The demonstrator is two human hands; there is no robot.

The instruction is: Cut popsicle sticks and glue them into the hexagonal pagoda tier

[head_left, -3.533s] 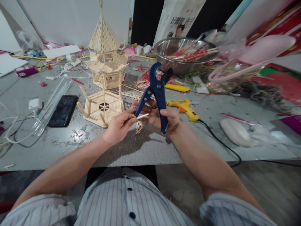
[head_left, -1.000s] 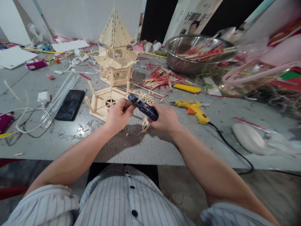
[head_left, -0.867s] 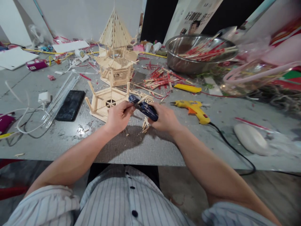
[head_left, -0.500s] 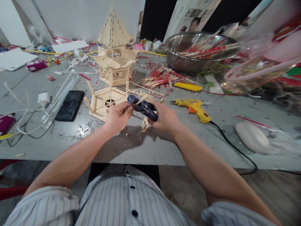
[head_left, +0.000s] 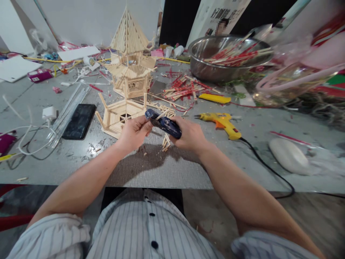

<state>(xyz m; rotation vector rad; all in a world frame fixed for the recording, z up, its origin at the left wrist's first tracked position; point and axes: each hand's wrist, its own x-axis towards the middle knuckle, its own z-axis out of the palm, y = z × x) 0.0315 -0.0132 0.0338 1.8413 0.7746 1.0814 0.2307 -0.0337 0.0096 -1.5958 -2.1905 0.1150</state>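
My right hand [head_left: 190, 135] is wrapped round a dark blue hand cutter [head_left: 168, 126], its head pointing left. A pale wooden stick [head_left: 162, 114] crosses the cutter's head. My left hand [head_left: 136, 133] is closed in a pinch at that head, on the stick's near end; the fingers hide most of this end. Behind my left hand lies a six-sided stick frame [head_left: 113, 120] with short upright posts. Short cut stick pieces [head_left: 166, 143] lie on the table below the cutter.
A tiered stick pagoda [head_left: 130, 68] stands behind the frame. Red-and-pale sticks [head_left: 180, 88] lie beside a steel bowl [head_left: 199, 68]. To the right are a yellow glue gun [head_left: 219, 120], a yellow utility knife [head_left: 215, 98] and a white oval object [head_left: 288, 155]. A phone [head_left: 79, 121] lies left.
The cutter's handles have come closer together in my right hand. My left hand stays at its head. The view has shifted slightly.
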